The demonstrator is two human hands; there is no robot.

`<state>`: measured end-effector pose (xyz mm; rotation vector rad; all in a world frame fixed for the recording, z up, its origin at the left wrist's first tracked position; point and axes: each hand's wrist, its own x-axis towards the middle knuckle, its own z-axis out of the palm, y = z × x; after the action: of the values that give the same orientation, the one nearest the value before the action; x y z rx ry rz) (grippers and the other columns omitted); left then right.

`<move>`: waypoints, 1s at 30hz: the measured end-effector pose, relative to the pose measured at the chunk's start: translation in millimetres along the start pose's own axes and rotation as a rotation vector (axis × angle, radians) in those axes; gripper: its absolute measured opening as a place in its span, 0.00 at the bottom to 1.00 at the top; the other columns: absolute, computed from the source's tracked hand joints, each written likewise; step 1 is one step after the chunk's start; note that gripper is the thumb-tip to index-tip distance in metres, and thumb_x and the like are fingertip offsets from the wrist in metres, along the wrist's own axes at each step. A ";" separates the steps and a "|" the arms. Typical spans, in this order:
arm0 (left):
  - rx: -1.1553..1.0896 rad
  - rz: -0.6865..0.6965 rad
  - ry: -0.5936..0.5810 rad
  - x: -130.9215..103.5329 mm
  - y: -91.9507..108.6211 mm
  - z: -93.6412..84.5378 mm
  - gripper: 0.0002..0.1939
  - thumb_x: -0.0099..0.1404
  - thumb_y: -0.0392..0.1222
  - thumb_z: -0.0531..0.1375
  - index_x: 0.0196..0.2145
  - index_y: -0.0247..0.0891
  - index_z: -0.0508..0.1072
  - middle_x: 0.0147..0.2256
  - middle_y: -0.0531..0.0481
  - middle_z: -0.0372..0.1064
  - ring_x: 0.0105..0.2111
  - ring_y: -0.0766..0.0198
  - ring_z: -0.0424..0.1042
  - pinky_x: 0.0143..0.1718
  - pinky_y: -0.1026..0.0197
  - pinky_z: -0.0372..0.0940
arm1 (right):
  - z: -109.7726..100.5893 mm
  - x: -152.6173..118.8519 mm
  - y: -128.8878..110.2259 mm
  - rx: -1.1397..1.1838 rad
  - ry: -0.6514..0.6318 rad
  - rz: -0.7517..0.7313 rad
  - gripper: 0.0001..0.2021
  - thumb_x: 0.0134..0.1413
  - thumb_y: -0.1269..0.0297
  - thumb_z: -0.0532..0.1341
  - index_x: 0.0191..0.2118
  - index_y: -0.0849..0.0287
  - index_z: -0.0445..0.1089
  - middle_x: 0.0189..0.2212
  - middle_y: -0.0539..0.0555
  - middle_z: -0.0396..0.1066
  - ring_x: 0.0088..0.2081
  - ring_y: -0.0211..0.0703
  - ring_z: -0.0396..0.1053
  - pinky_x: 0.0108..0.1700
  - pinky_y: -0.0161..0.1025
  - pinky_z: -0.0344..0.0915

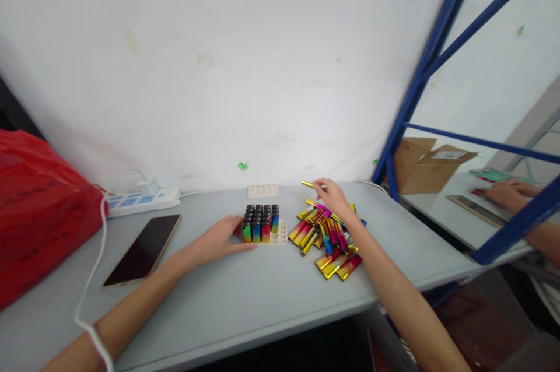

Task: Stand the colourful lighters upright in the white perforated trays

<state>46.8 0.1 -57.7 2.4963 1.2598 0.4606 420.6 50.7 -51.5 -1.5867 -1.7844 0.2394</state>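
Note:
A white tray with round holes (280, 233) sits on the grey table, its left part filled with upright lighters (256, 231) that have black tops and shiny coloured bodies. My left hand (222, 239) lies against the tray's left front corner, thumb stretched along the front and fingers beside the lighters, their tips partly hidden. Above the table, my right hand (331, 194) pinches one gold lighter (307, 183) between thumb and fingers. Below that hand spreads a loose pile of shiny lighters (326, 232) in gold, red, pink and blue, partly covered by my right forearm.
A second white tray (263, 190) rests by the wall. To the left are a phone (143, 251), a power strip (144, 202), a white cable and a red bag (44, 214). Blue rack posts (405, 109) stand right; beyond them are a cardboard box (426, 168) and another person's hands (510, 192).

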 end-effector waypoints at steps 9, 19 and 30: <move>-0.016 -0.024 0.014 -0.7 -1.0 1.1 0.29 0.59 0.68 0.66 0.41 0.38 0.77 0.40 0.45 0.77 0.40 0.48 0.75 0.44 0.52 0.70 | 24.5 -14.1 -35.0 1.182 -0.023 0.196 0.25 0.34 0.53 0.81 0.42 0.56 0.80 0.39 0.53 0.80 0.40 0.41 0.75 0.48 0.40 0.71; -0.024 -0.010 0.001 -1.3 -0.2 0.7 0.30 0.60 0.69 0.65 0.42 0.38 0.76 0.41 0.44 0.77 0.40 0.50 0.74 0.44 0.53 0.69 | 25.2 -27.9 -55.1 1.297 -0.298 0.153 0.25 0.47 0.51 0.78 0.50 0.51 0.77 0.51 0.56 0.78 0.39 0.45 0.78 0.41 0.45 0.75; -0.014 -0.015 0.006 -0.3 -2.1 2.0 0.30 0.59 0.70 0.65 0.40 0.39 0.76 0.40 0.45 0.76 0.39 0.51 0.74 0.43 0.54 0.69 | 31.6 -30.1 -63.1 1.167 -0.302 0.128 0.23 0.49 0.45 0.74 0.41 0.58 0.75 0.38 0.54 0.77 0.27 0.33 0.62 0.26 0.33 0.57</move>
<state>45.9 0.8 -60.4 2.4739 1.2729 0.4714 350.8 18.9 -49.6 -0.8015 -1.2712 1.3491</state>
